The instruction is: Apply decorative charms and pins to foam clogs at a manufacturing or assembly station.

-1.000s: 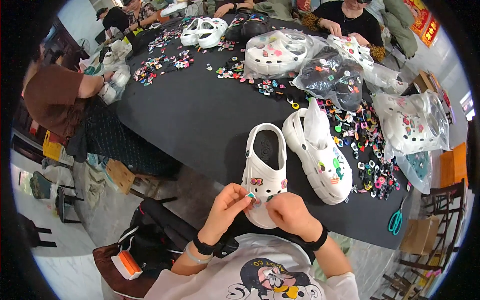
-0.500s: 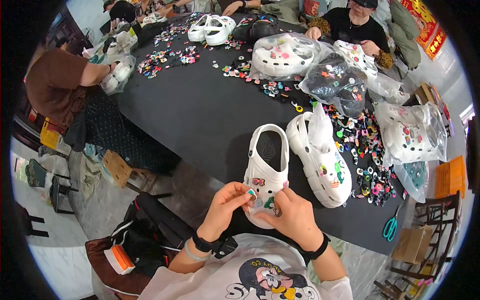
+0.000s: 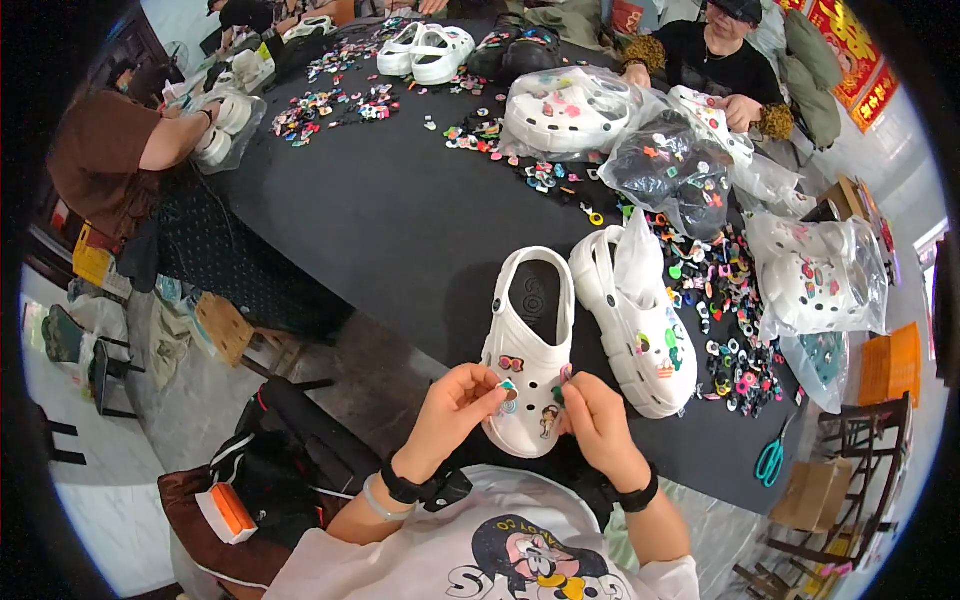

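Note:
A white clog (image 3: 530, 345) stands toe toward me at the near table edge, between my hands. Sunglasses, a swirl and a girl-figure charm are on its upper. At its left side, my left hand (image 3: 450, 415) pinches a small teal-and-white shoe charm (image 3: 507, 386) between thumb and fingertips. My right hand (image 3: 600, 430), at the clog's right side, is closed on a dark green shoe charm (image 3: 558, 396), partly covered by the fingers. To the right stands a second white clog (image 3: 625, 350) with colourful charms and white stuffing in its opening.
Loose charms (image 3: 745, 375) are heaped right of the clogs, with teal scissors (image 3: 770, 462) near the edge. Bagged white clogs (image 3: 815, 280) and bagged black clogs (image 3: 670, 170) lie beyond. A person (image 3: 120, 160) handles clogs at left; another (image 3: 720, 65) sits across the table (image 3: 400, 230).
The green charm has come off the clog's upper and is now in my right hand's fingers, uncovering an empty hole. My left hand still pinches the teal charm.

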